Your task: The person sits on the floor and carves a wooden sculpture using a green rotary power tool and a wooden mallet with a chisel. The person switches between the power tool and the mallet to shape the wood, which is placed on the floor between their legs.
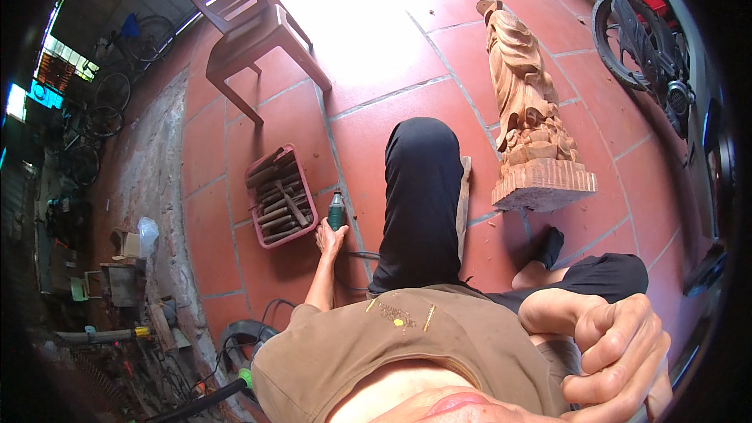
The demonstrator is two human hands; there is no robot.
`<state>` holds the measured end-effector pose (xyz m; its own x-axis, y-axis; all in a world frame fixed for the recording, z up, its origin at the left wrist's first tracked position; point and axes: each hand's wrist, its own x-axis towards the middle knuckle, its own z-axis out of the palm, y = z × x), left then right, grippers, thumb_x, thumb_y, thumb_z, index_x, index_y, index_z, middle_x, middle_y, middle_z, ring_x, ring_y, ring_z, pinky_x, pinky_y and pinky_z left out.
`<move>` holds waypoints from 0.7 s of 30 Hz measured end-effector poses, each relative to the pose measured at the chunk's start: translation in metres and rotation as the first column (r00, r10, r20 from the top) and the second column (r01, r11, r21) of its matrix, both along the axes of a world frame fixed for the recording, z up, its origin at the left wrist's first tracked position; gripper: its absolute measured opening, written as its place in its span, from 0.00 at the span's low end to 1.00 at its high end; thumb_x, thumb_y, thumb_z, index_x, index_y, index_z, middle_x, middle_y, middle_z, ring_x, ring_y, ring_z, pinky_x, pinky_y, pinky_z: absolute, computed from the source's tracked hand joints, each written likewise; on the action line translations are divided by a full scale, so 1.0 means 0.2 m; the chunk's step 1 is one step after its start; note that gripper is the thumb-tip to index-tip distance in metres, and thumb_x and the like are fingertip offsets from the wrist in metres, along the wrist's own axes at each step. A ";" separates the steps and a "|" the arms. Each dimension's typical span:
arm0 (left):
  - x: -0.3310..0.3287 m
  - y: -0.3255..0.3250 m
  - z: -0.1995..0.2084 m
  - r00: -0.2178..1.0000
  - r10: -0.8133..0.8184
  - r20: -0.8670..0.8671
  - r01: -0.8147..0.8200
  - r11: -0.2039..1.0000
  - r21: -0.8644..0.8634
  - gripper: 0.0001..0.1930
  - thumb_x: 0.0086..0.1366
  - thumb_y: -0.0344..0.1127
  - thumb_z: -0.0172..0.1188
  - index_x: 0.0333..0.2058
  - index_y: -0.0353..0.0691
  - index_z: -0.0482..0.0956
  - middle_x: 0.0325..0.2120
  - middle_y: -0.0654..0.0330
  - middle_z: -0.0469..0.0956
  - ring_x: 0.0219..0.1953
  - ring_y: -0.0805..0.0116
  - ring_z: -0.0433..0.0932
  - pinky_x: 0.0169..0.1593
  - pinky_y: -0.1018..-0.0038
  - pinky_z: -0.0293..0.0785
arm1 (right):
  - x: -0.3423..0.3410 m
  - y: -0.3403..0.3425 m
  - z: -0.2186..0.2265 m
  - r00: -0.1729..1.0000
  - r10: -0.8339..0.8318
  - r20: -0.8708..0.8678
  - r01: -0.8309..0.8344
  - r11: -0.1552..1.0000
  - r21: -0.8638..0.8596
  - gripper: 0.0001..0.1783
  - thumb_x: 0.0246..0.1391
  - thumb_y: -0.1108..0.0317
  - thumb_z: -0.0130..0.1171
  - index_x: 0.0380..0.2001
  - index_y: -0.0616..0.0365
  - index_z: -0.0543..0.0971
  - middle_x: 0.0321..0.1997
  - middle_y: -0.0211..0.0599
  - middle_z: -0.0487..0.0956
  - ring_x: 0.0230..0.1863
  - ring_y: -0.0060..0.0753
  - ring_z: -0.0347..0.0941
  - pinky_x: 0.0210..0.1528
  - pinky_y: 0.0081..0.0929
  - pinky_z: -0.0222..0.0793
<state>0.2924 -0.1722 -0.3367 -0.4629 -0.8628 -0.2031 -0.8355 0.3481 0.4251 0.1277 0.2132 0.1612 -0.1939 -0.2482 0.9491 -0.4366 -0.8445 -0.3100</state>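
My left hand [330,238] reaches down to the tiled floor, its fingers closed around the rear end of a green die grinder [336,210]. The tool's dark, narrow nose points away from me. Just left of it sits a pink plastic basket [269,245] filled with wooden-handled carving tools [283,202]. Close to the camera at the lower right, my right hand [615,352] is raised with curled fingers; whatever they hold, if anything, is hidden. Beyond my right foot a carved wooden statue [523,86] of a robed figure stands on its base.
A brown plastic chair [262,35] stands at the far left. Motorcycles [638,39] line the right side. A wooden board [464,204] lies beside my knee. A dark cord [362,255] runs near my left hand. Clutter and bicycles [113,94] fill the left edge.
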 end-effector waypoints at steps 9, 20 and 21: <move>-0.20 -0.08 0.19 0.964 -0.161 -0.212 0.152 0.987 -0.060 0.36 0.55 0.51 0.64 0.57 0.34 0.69 0.51 0.39 0.74 0.55 0.43 0.72 0.59 0.55 0.67 | -0.08 0.08 -0.11 0.994 0.102 -0.029 -0.106 0.978 -0.182 0.14 0.45 0.83 0.50 0.14 0.53 0.78 0.11 0.23 0.69 0.15 0.10 0.52 0.20 0.14 0.39; -1.32 -0.45 0.85 0.502 -0.357 -0.788 0.585 0.811 0.006 0.30 0.61 0.38 0.68 0.58 0.34 0.67 0.47 0.51 0.78 0.49 0.62 0.76 0.53 0.67 0.73 | 0.03 0.28 -0.04 0.970 -0.230 0.074 0.237 0.965 -0.108 0.16 0.44 0.75 0.56 0.30 0.35 0.70 0.14 0.24 0.72 0.09 0.20 0.56 0.12 0.19 0.41; -1.46 -0.46 1.00 0.561 -0.604 -0.566 0.597 0.769 -0.228 0.33 0.60 0.43 0.68 0.59 0.36 0.66 0.49 0.49 0.77 0.46 0.60 0.78 0.50 0.66 0.75 | 0.04 0.30 -0.06 0.960 -0.265 0.093 0.277 0.948 -0.156 0.16 0.44 0.76 0.56 0.28 0.35 0.69 0.14 0.25 0.72 0.09 0.19 0.56 0.12 0.19 0.41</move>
